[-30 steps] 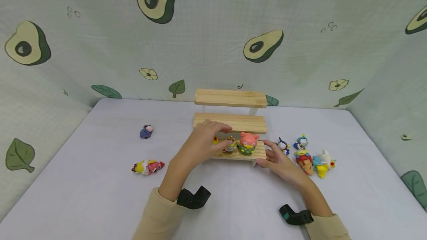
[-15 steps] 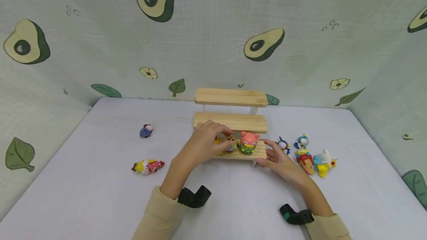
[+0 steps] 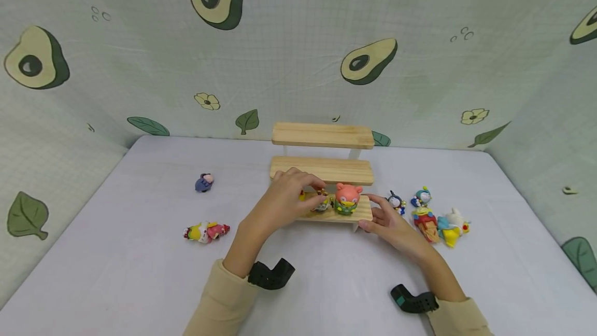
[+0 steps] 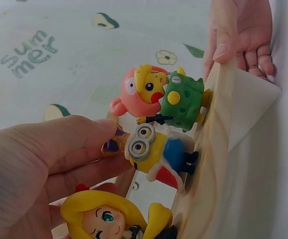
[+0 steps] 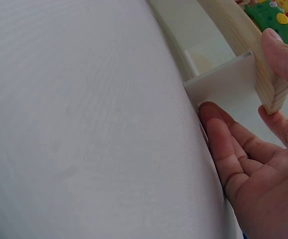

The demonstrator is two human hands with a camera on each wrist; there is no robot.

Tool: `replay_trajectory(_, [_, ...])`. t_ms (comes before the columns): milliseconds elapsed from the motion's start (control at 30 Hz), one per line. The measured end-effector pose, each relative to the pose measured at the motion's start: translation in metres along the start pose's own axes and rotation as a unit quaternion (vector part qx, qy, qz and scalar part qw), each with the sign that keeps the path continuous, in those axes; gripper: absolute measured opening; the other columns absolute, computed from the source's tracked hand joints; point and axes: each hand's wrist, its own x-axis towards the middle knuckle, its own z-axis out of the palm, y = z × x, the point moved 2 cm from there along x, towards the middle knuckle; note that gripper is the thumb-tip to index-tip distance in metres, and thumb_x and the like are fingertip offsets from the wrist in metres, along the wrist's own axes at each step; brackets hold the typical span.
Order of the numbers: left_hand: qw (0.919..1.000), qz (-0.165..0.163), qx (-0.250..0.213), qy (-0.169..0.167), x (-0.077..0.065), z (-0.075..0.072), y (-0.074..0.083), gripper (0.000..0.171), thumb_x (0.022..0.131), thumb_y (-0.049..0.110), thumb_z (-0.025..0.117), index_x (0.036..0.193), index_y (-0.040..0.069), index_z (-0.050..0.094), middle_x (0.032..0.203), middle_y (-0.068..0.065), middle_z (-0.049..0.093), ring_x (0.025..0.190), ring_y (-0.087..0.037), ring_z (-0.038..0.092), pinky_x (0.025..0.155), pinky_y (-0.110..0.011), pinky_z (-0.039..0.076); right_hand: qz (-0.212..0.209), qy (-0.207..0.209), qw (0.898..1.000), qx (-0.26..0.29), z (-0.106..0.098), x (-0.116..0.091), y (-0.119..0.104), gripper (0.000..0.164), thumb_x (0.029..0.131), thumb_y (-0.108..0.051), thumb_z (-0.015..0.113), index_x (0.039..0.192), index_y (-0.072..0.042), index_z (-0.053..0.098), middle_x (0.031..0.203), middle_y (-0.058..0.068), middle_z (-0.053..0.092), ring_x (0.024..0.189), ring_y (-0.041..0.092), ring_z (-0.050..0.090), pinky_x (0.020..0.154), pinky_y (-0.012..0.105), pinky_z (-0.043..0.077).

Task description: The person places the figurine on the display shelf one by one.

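My left hand point(image 3: 280, 198) pinches the crown of a Minion figurine point(image 4: 156, 152), which stands on the lowest step of a wooden tiered shelf point(image 3: 363, 212). To its right stands a figurine in a pink hood and green suit point(image 3: 347, 200). A blonde-haired figurine point(image 4: 106, 216) sits on the other side of the Minion, mostly behind my left hand in the head view. My right hand point(image 3: 392, 228) grips the right end of that lowest step, its thumb point(image 5: 282, 52) on the board's edge and several fingers beside the white support point(image 5: 223, 74).
A dark blue figurine point(image 3: 203, 183) and a lying pair of figurines point(image 3: 207, 233) are on the left of the white table point(image 3: 140, 284). Several more lie right of the shelf, including a red one point(image 3: 425, 223) and a white one point(image 3: 454, 221). A patterned cloth point(image 3: 298, 40) hangs behind.
The left fingers have closed in on the Minion's crown. The right hand keeps its grip on the shelf, and the other figurines stay where they were.
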Motion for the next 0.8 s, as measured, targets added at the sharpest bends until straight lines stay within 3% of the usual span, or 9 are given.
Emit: replay_trajectory(800, [1.0000,-0.003,-0.002,0.000,-0.0006,-0.0009,-0.0002,0.021,0.085,0.026,0.068,0.102,0.015,0.068,0.096,0.006,0.069,0.096,-0.014,0.055,0.084,-0.034,0.033,-0.005,-0.005,1.000,0.004,-0.0009,-0.0003,-0.0004,0.073,0.091,-0.026,0.060,0.146,-0.013,0.013,0.138,0.024,0.041,0.114,0.024,0.051,0.088,0.026,0.047])
